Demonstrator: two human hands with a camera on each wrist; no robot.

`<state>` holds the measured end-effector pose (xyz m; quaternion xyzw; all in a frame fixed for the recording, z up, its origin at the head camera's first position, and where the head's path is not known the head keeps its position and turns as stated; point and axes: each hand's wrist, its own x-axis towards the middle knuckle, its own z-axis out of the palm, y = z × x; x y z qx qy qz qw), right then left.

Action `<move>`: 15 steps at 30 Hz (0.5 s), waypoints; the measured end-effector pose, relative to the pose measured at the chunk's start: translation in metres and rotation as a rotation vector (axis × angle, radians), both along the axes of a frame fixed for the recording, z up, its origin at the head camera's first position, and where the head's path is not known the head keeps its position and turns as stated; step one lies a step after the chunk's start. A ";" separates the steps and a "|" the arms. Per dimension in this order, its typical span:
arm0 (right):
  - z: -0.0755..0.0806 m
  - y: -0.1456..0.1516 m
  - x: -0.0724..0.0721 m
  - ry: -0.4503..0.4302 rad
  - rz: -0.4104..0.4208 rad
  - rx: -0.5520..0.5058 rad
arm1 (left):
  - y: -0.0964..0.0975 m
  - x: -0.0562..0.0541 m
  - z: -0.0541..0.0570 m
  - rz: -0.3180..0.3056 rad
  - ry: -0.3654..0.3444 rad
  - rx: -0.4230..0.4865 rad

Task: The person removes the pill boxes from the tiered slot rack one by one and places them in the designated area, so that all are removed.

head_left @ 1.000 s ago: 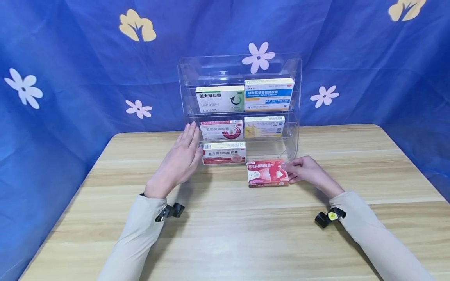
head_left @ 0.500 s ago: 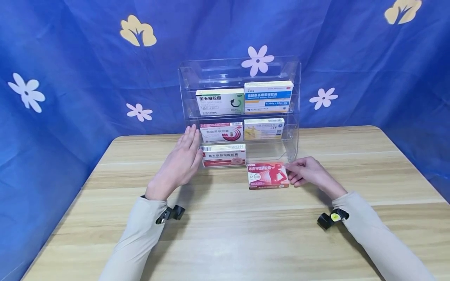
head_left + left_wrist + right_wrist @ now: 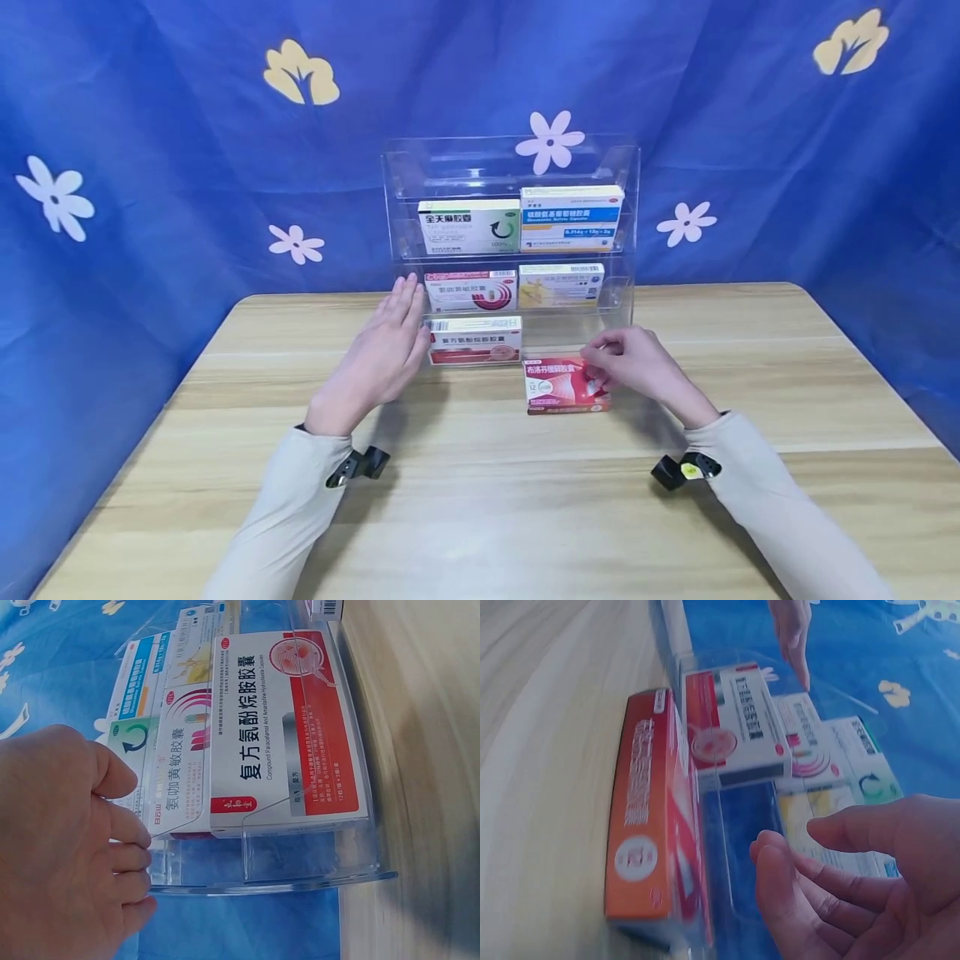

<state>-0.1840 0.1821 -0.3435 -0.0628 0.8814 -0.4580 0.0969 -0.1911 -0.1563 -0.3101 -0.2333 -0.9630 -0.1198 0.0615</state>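
Note:
The clear plastic rack [image 3: 628,287] holds several medicine boxes on its tiers. The left hand [image 3: 382,346] lies with straight fingers along the rack's left side; in the left wrist view, this hand [image 3: 67,847] is beside a white-and-red box [image 3: 285,735] in the lowest tier. A red medicine box [image 3: 555,387] lies at the rack's front, below the lower right space. Over its right part hovers the right hand [image 3: 633,362]. In the right wrist view, the thumb and fingers of that hand [image 3: 862,877] are bent with a gap between them, apart from the red box [image 3: 641,802].
On the upper tier stand a green-and-white box [image 3: 468,227] and a blue-and-white box [image 3: 572,218]. The middle tier holds a pink-and-white box [image 3: 471,292] and a pale yellow box [image 3: 561,286]. A blue flowered cloth [image 3: 187,167] hangs behind the wooden table [image 3: 465,517].
The right hand has let go of the red box's right edge and moved up and left over it. The left hand stays at the rack's side. The head view has tilted slightly upward.

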 end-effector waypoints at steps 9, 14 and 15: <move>0.022 -0.016 -0.010 0.096 0.069 0.015 | 0.003 -0.011 0.002 0.000 0.044 -0.001; 0.017 -0.029 -0.005 0.086 0.079 -0.017 | 0.002 -0.005 0.001 -0.006 0.009 -0.019; 0.015 -0.031 -0.004 0.096 0.074 -0.009 | 0.002 -0.004 0.001 -0.009 0.002 -0.021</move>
